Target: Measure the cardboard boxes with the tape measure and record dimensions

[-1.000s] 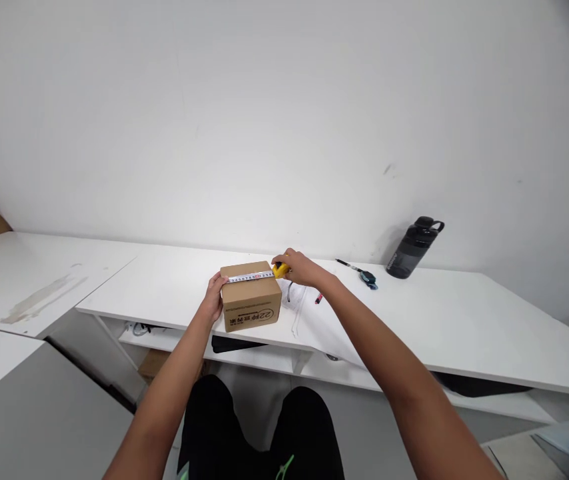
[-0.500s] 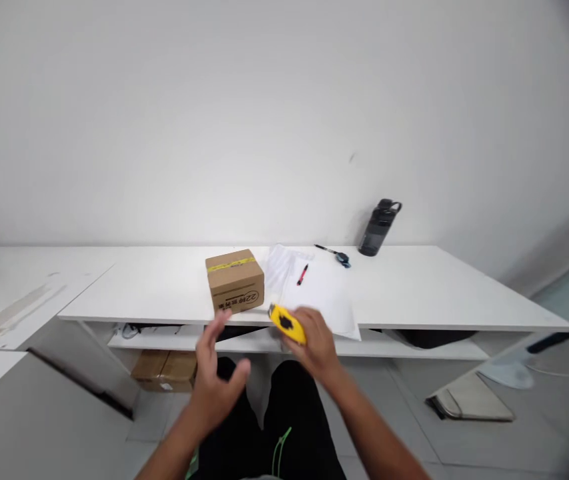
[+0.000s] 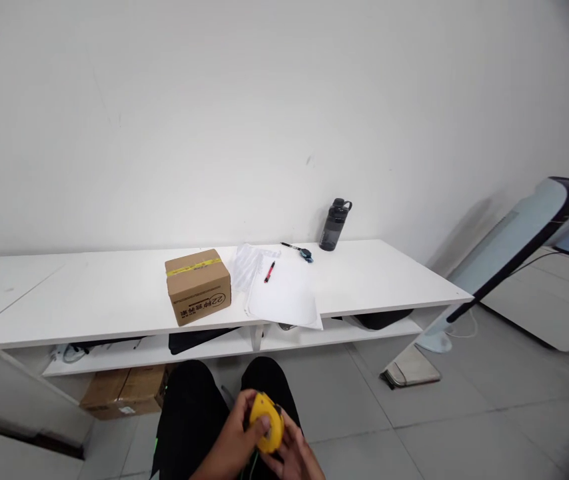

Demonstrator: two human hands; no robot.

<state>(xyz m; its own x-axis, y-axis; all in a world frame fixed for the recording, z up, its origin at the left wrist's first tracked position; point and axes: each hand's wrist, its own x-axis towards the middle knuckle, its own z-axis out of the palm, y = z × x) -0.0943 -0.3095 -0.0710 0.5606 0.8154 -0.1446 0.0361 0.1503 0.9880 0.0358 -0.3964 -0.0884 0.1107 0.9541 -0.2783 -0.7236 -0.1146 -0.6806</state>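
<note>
A yellow tape measure with a black part on its edge is held low over my lap. My left hand is closed round its left side, the thumb pressed on its round face. Fingers of my right hand curl along its right and lower edge, partly hidden behind it. On the white desk beyond sits a closed cardboard box with yellow tape across its top. Right of the box lie white papers with a red pen on them.
A dark water bottle stands near the wall, beside a black pen and a small blue-black item. Under the desk are a shelf and a larger cardboard box. A tilted pale panel leans at the right.
My hands have come together and dropped to my lap. The tape measure, held by my right hand before, is now between both. The view has turned right, so the desk things appear further left.
</note>
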